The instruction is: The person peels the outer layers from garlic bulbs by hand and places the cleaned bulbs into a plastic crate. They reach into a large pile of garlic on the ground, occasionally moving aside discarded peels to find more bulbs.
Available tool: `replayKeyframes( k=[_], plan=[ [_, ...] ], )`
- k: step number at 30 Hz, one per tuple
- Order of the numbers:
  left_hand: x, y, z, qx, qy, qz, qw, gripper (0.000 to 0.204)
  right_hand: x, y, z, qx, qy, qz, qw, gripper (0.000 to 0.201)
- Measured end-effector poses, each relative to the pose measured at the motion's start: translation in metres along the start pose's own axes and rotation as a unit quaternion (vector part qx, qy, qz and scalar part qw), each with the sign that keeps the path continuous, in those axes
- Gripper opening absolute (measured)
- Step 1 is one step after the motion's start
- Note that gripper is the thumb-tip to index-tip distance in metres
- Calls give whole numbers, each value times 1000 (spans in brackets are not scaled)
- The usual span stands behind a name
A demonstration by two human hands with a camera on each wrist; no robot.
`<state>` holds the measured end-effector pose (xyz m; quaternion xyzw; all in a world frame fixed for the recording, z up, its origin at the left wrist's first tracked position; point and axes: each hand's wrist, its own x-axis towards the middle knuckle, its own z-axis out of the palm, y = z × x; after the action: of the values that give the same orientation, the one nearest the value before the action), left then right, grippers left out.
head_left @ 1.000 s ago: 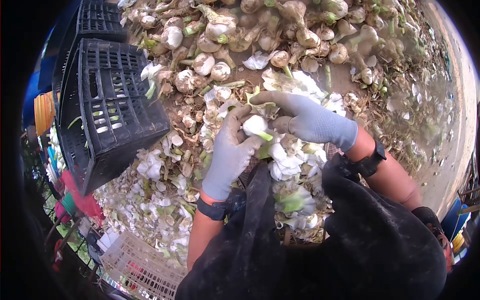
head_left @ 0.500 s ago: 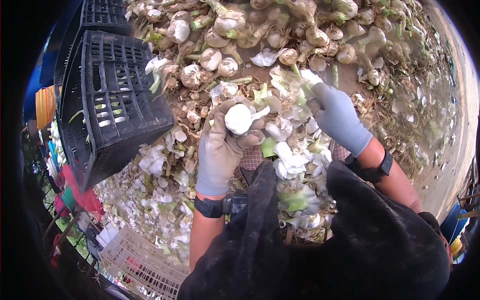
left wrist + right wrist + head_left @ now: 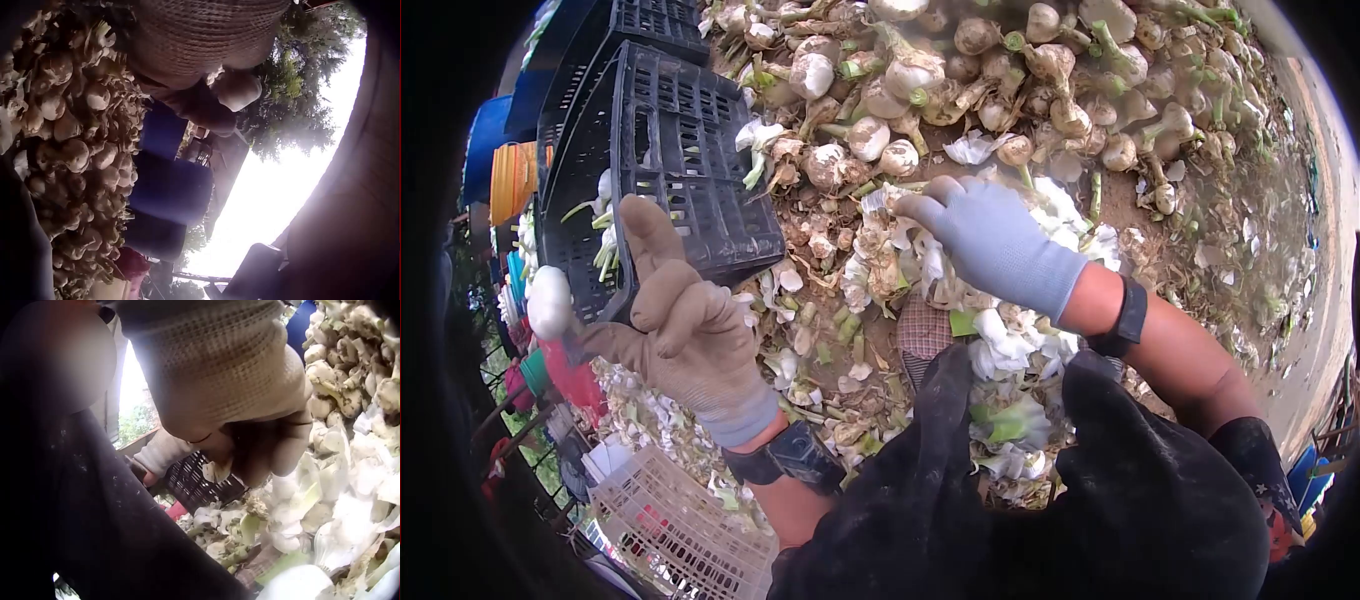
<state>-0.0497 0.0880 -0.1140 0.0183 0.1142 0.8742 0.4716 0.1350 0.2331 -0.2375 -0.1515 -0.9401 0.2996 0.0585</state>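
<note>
A blurred white garlic bulb [image 3: 550, 302] is just beyond the thumb tip of the left hand [image 3: 690, 330], beside the black crate; whether they touch I cannot tell. That gloved hand has its fingers spread, none wrapped round the bulb. Over the pale peelings is the gloved right hand [image 3: 1000, 240], palm down, fingers loosely bent. In the right wrist view, a scrap of garlic skin [image 3: 215, 472] shows by the thumb of the right hand [image 3: 231, 406]; whether it is held is unclear. The left wrist view shows the left hand [image 3: 200, 50] high above the heap.
The black crate [image 3: 700, 170] stands tilted at the left, with green-stemmed bulbs inside. Unpeeled garlic [image 3: 970, 75] is heaped across the top. Peelings lie between the person's legs, and a pale crate [image 3: 685, 525] sits at the lower left.
My left hand has swung left from the peelings to the crate, its fingers opening from round the bulb, which is now past the thumb. My right hand has shifted slightly left.
</note>
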Motion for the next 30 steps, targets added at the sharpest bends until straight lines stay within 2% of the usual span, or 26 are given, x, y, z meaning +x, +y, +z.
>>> replayKeyframes(
  k=[2, 3, 4, 5, 6, 8, 9, 10, 11, 12, 13, 14, 16, 17, 18, 20, 21, 22, 24, 25, 26, 27, 28, 30],
  plan=[
    [-2, -16, -14, 148, -3, 13, 989, 55, 39, 18, 17, -80, 50, -4, 996, 20],
    [-4, -29, -29, 284, 30, 23, 958, 50, 51, 30, 32, -79, 56, -3, 995, 20],
    [-6, -40, -44, 387, 70, 2, 919, 46, 60, 42, 49, -97, 69, -29, 992, 21],
    [-9, -57, -49, 477, 162, -7, 864, 42, 65, 46, 57, -115, 78, -56, 989, 21],
    [-13, -65, -59, 519, 203, -25, 830, 38, 65, 41, 50, -115, 77, -60, 989, 21],
    [-24, -71, -88, 492, 212, -46, 843, 38, 57, 22, 22, -169, -32, 55, 984, 21],
    [-28, -73, -97, 561, 222, -98, 792, 41, 52, 22, 18, -165, -76, 96, 979, 20],
    [-28, -77, -103, 623, 227, -148, 733, 44, 44, 23, 13, -168, -77, 94, 978, 20],
    [-27, -84, -106, 621, 228, -146, 736, 44, 34, 25, 8, -79, -57, 146, 985, 22],
    [-28, -92, -109, 704, 130, -105, 691, 48, 22, 25, 7, 13, -38, 199, 979, 24],
    [-29, -98, -111, 771, 30, -62, 633, 53, 11, 23, 6, 167, -8, 203, 965, 32],
    [-30, -102, -111, 768, 29, -67, 636, 53, 0, 20, 4, 401, -13, 161, 902, 37],
    [-26, -112, -110, 705, 52, -44, 705, 55, -12, 9, -6, 461, 5, 242, 854, 40],
    [-22, -108, -107, 695, 58, -50, 715, 55, -17, 4, -19, 569, -18, 305, 763, 44],
    [-23, -107, -105, 694, 57, -52, 715, 55, -20, 6, -21, 569, -17, 308, 762, 44],
    [-25, -108, -103, 739, -11, -124, 662, 61, -24, 12, -24, 457, -34, 259, 851, 48],
    [-25, -111, -102, 741, -45, -112, 661, 60, -24, 13, -19, 365, -25, 232, 902, 49],
    [-25, -113, -98, 741, -46, -113, 661, 60, -25, 11, -13, 365, -24, 233, 901, 49],
    [-25, -115, -88, 775, 0, -138, 617, 59, -28, 4, 0, 337, 89, 233, 908, 48],
    [-27, -115, -93, 775, 0, -140, 617, 59, -30, 6, 2, 329, 79, 229, 913, 46],
    [-29, -115, -102, 758, -6, -125, 641, 59, -32, 7, 1, 330, 79, 232, 912, 46],
    [-29, -115, -106, 740, -13, -109, 664, 60, -33, 5, -6, 389, 27, 283, 876, 44],
    [-28, -115, -106, 739, -15, -112, 664, 60, -33, 4, -12, 445, -23, 331, 832, 43],
    [-27, -115, -105, 685, 6, -144, 714, 60, -34, 1, -22, 471, -26, 342, 813, 42]
  ],
)
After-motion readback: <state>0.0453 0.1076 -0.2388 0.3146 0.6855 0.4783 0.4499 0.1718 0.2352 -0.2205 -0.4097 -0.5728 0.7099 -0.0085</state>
